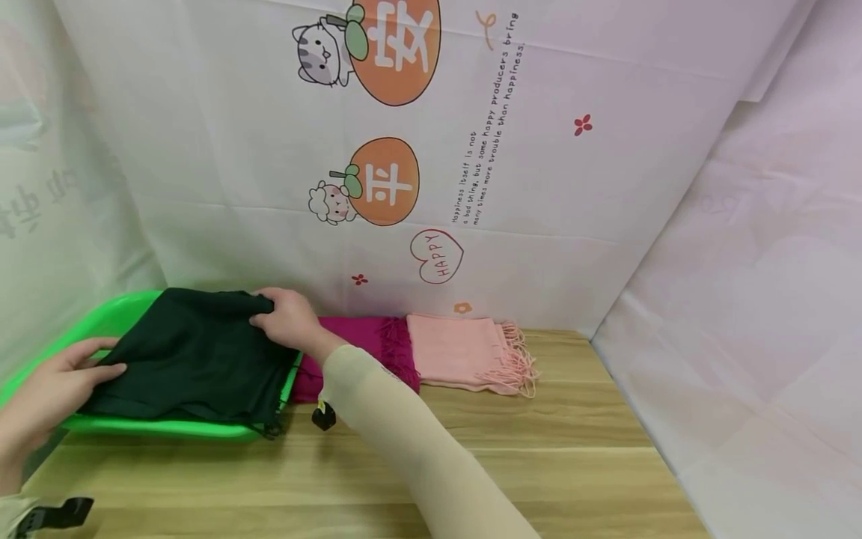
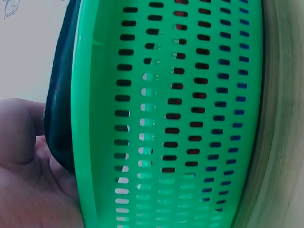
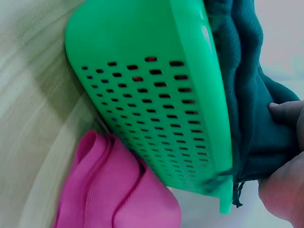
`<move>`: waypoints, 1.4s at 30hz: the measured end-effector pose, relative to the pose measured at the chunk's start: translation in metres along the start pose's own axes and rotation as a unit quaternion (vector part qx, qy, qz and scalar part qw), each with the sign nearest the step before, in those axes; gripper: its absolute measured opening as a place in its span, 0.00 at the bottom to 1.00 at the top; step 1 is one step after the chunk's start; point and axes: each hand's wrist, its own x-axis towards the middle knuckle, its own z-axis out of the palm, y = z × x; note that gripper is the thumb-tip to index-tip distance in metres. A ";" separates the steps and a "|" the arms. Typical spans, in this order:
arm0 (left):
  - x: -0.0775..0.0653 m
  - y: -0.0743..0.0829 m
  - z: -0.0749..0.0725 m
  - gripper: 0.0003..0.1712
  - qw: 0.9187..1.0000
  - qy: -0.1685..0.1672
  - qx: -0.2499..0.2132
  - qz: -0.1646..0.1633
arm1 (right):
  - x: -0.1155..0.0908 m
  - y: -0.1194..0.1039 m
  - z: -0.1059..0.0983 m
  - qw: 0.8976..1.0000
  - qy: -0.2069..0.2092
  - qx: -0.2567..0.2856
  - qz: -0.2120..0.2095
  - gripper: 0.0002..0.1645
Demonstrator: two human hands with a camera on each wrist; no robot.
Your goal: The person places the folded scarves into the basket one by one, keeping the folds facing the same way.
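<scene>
A folded dark green scarf (image 1: 195, 355) with a short fringe lies across the top of a bright green plastic basket (image 1: 168, 428). My left hand (image 1: 57, 389) pinches its left edge between thumb and fingers. At the far right corner, my right hand (image 1: 291, 318) grips the same scarf, thumb on top. In the right wrist view the scarf's layered folds (image 3: 244, 95) sit over the basket rim, with the right fingers (image 3: 287, 111) on them. The left wrist view shows the slotted basket wall (image 2: 166, 118) beside the left palm (image 2: 35, 190).
Right of the basket lies a folded magenta scarf (image 1: 350, 333), then a folded pink scarf (image 1: 454, 348) with long fringe, both on the wooden table (image 1: 539, 457). A printed white cloth (image 1: 539, 187) hangs behind. Red and blue show through the basket slots.
</scene>
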 end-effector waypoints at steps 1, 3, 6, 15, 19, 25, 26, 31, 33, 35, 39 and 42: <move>0.000 0.000 0.000 0.38 1.000 0.001 0.002 0.001 | -0.001 -0.001 0.001 1.000 0.000 -0.001 0.001 0.23; -0.001 -0.001 -0.001 0.38 1.000 0.004 0.006 0.001 | -0.001 -0.002 0.004 1.000 0.000 -0.004 0.003 0.23; -0.002 -0.002 -0.001 0.37 1.000 0.007 0.012 0.003 | -0.002 -0.003 0.006 1.000 0.000 -0.008 0.007 0.23; 0.000 0.006 0.001 0.33 0.997 0.023 0.070 0.005 | -0.001 0.001 0.011 1.000 0.003 0.002 -0.005 0.25; -0.002 0.008 -0.001 0.34 0.997 0.024 0.074 0.004 | 0.000 0.001 0.012 1.000 0.003 -0.001 -0.016 0.27; -0.004 0.006 -0.002 0.34 0.998 0.025 0.065 0.002 | 0.000 0.000 0.015 1.000 -0.001 0.007 -0.019 0.28; -0.004 0.005 -0.002 0.33 0.997 0.027 0.066 0.005 | 0.000 0.000 0.016 1.000 -0.002 0.011 -0.020 0.28; -0.004 0.001 -0.001 0.32 0.995 0.043 0.092 0.004 | 0.000 0.000 0.021 0.999 -0.006 0.031 -0.035 0.29; -0.004 0.001 0.000 0.31 0.993 0.050 0.111 0.008 | 0.001 0.002 0.023 0.999 -0.006 0.028 -0.042 0.28; -0.002 0.001 0.003 0.30 0.989 0.053 0.136 0.021 | 0.001 0.003 0.023 0.999 -0.009 0.016 -0.046 0.29; -0.001 -0.001 0.006 0.29 0.981 0.053 0.181 0.045 | 0.001 0.007 0.023 0.998 -0.025 -0.022 -0.053 0.31; 0.001 -0.001 0.007 0.30 0.979 0.041 0.198 0.037 | 0.001 0.010 0.024 0.997 -0.036 -0.047 -0.049 0.32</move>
